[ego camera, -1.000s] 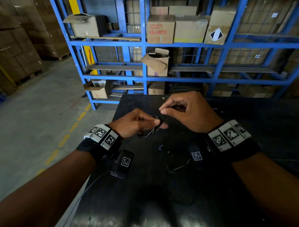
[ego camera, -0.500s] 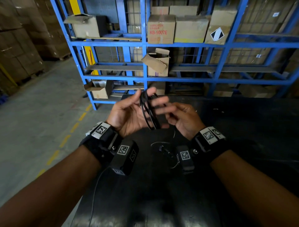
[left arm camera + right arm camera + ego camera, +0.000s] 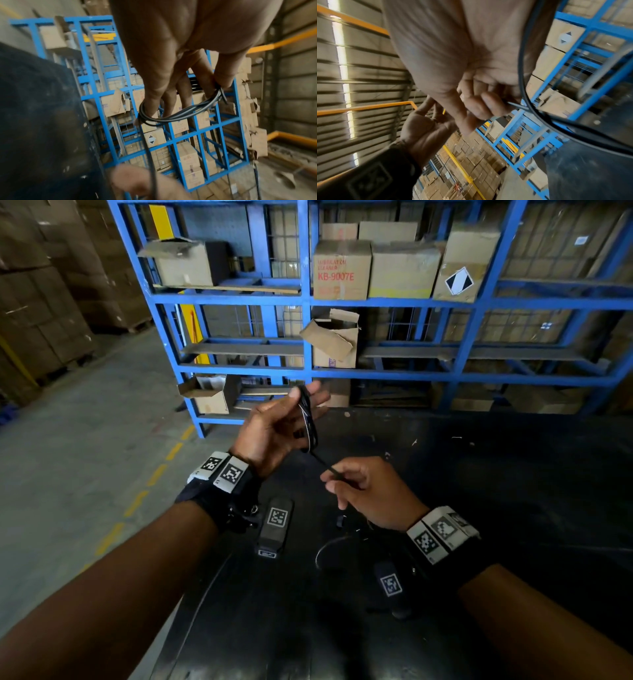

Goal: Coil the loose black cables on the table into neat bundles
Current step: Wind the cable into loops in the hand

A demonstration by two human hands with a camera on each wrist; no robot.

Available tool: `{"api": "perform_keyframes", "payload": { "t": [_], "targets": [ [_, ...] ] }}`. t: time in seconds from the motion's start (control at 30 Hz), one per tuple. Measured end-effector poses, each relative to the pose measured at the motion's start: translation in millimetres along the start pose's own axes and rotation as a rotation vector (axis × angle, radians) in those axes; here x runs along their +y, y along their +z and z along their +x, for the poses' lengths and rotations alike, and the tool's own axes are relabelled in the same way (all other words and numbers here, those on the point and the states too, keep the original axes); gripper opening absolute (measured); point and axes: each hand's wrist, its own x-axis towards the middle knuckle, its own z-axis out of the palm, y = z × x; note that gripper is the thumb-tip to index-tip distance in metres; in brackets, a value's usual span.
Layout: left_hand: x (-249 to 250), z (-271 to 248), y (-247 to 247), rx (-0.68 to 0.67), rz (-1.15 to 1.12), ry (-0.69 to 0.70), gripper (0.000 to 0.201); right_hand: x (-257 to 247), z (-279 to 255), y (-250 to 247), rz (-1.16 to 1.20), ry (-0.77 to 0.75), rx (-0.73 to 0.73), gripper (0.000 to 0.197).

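Note:
My left hand (image 3: 291,419) is raised over the far edge of the black table (image 3: 513,508). It holds a small coil of black cable (image 3: 309,422) looped round its fingers. In the left wrist view the coil (image 3: 173,113) hangs across the fingers, and the thumb pinches it at one end. A straight strand (image 3: 320,462) runs from the coil down to my right hand (image 3: 334,477), which pinches it between thumb and curled fingers. The right wrist view shows the pinched strand (image 3: 516,105). More of the cable (image 3: 325,546) lies slack on the table beneath my right wrist.
A small black plug (image 3: 340,521) lies on the table near the slack cable. Blue steel racking (image 3: 308,337) with cardboard boxes stands just behind the table. Concrete floor (image 3: 85,474) with a yellow dashed line lies to the left.
My right hand has dropped down and to the right, away from the coil, drawing a strand straight. My left hand stays raised with the coil, its fingers a little more closed.

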Motion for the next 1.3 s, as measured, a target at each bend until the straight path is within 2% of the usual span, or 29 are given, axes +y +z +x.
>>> {"api": "perform_keyframes", "payload": {
  "t": [0.1, 0.2, 0.27, 0.33, 0.47, 0.53, 0.6, 0.77, 0.97, 1.07, 1.17, 1.3],
  "targets": [
    [-5.1, 2.2, -1.3, 0.007, 0.255, 0.115, 0.026, -16.1, 2.1, -19.0, -0.262, -0.018, -0.036, 0.007],
    [-5.6, 0.6, -0.9, -0.074, 0.536, 0.176, 0.025, -32.5, 7.5, -35.5, -0.418, -0.045, -0.065, 0.006],
    [-4.9, -0.1, -0.5, -0.155, 0.769, 0.150, 0.026, -39.7, 12.6, -43.9, -0.466, -0.056, -0.074, 0.008],
    [-5.3, -0.9, 3.1, -0.234, 1.003, 0.135, 0.040, -44.9, 18.1, -50.4, -0.492, -0.095, -0.069, 0.010],
    [-3.3, -3.9, 3.4, -0.365, 1.083, 0.000, 0.025, -49.9, 23.4, -61.1, -0.505, -0.215, -0.076, 0.010],
    [-0.2, -6.3, 0.6, -0.454, 1.043, -0.070, 0.029, -48.1, 24.7, -68.1, -0.453, -0.241, -0.065, 0.009],
    [3.7, -11.6, -3.0, -0.517, 0.879, -0.126, 0.032, -43.9, 25.6, -73.9, -0.382, -0.243, -0.052, 0.013],
    [7.7, -28.7, -6.0, -0.619, 0.181, -0.316, 0.035, -22.2, 24.4, -73.4, -0.042, -0.187, -0.011, 0.028],
    [3.6, -23.4, -17.9, -0.548, -0.227, -0.280, 0.038, -0.2, 21.2, -62.0, 0.153, -0.067, 0.020, 0.005],
    [-2.6, -20.5, -17.6, -0.504, -0.353, -0.233, 0.040, 9.3, 20.3, -49.2, 0.265, -0.053, 0.031, 0.004],
    [-4.4, -17.5, -17.6, -0.460, -0.449, -0.182, 0.044, 21.5, 19.6, -32.2, 0.207, -0.033, 0.011, 0.006],
    [-4.9, -13.8, -19.6, -0.398, -0.448, -0.141, 0.044, 38.3, 14.3, -18.1, 0.088, 0.029, -0.020, 0.012]
  ]
}}
